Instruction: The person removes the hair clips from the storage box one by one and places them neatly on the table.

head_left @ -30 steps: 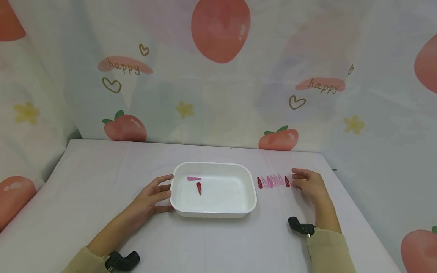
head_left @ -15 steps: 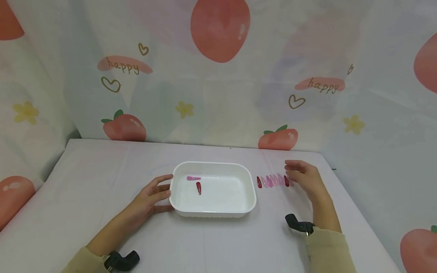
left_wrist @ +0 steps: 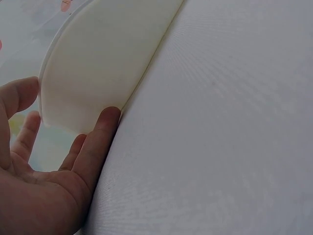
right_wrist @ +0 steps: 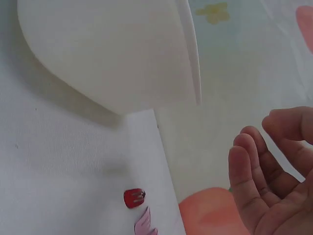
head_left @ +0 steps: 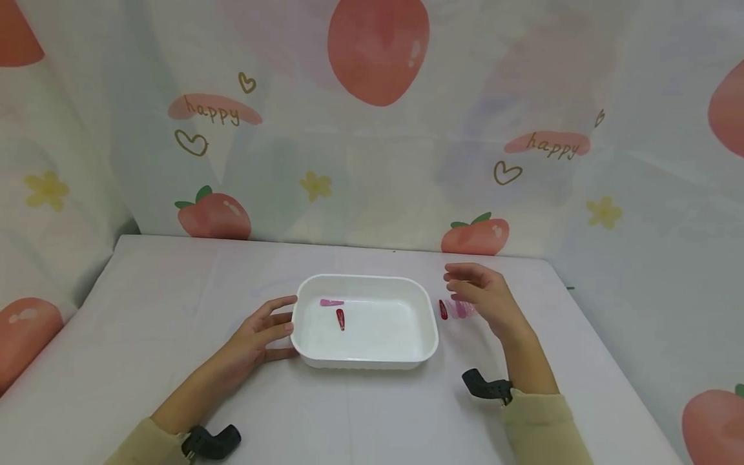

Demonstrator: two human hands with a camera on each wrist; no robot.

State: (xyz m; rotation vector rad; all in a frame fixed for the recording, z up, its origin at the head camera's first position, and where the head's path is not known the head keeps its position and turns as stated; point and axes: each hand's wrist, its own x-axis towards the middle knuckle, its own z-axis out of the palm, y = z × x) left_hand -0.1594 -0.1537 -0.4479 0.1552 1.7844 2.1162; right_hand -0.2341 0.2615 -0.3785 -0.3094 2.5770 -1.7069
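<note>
While the right hand (head_left: 485, 300) hangs over the clip row, here's what's on the desk:

Hair clips: row of small teardrop snap clips (head_left: 456, 309) lying on the desk just right of the tub, dark red one (head_left: 444, 310) at the tub end, pale pink ones next to it, part of the row hidden behind the hand.
Right hand: raised just above the row, fingers (right_wrist: 244, 171) loosely bent and released, holding nothing.
Tub: white rectangular plastic tub (head_left: 427, 323), smooth, rounded corners, mid-desk, with a pink clip (head_left: 331, 302) and a red clip (head_left: 340, 319) inside.
Left hand (head_left: 261, 332): fingers spread and released, resting against the tub's left wall.
Desk (head_left: 174, 297): covered in matte white cloth.
Backdrop: strawberry-print curtain (head_left: 372, 129).
Wrist views: left one shows a fingertip (left_wrist: 105, 122) touching the tub's base edge and the cloth's fine weave; right one shows the red clip's rounded end (right_wrist: 134, 198), which is only a speck from the head view.
</note>
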